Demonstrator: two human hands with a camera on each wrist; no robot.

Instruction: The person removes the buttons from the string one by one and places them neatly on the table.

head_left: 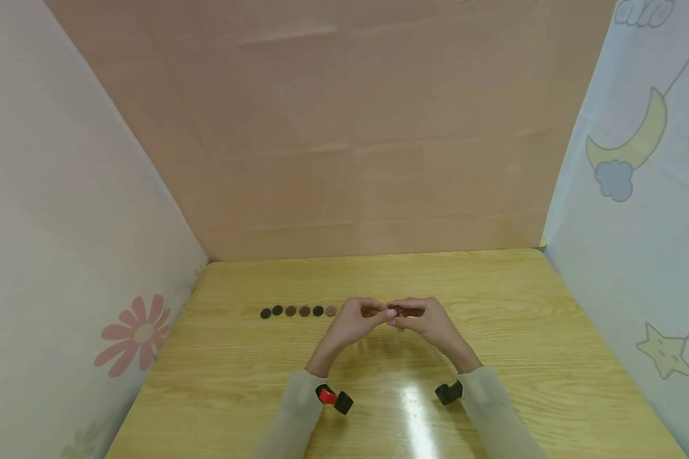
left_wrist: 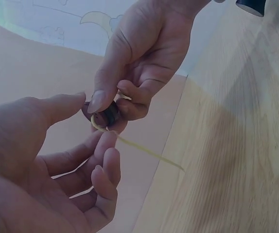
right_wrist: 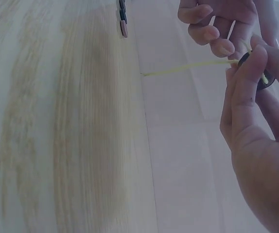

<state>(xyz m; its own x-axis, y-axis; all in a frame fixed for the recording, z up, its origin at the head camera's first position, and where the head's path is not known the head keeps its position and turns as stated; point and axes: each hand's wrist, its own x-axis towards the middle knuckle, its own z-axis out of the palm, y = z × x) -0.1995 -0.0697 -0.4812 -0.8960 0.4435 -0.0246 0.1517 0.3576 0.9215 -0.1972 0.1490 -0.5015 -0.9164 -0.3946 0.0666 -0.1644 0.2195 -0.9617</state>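
In front of me my left hand (head_left: 353,322) and right hand (head_left: 430,322) meet at a small stack of dark buttons (left_wrist: 111,114), held above the table. My right thumb and fingers pinch the stack from both faces. A thin yellow cord (left_wrist: 149,153) loops at the buttons, and its loose end sticks out past the fingers. My left thumb touches the edge of a reddish-brown button (left_wrist: 86,109) on the near side of the stack, with the left fingertips right at the cord below. Fingers cover part of the stack.
Several round brown and black buttons (head_left: 305,311) lie in a row on the wood-grain table (head_left: 235,376), left of my hands. A plain peach-coloured backdrop (head_left: 350,159) rises behind the table, and patterned sheets (head_left: 637,255) hang at both sides.
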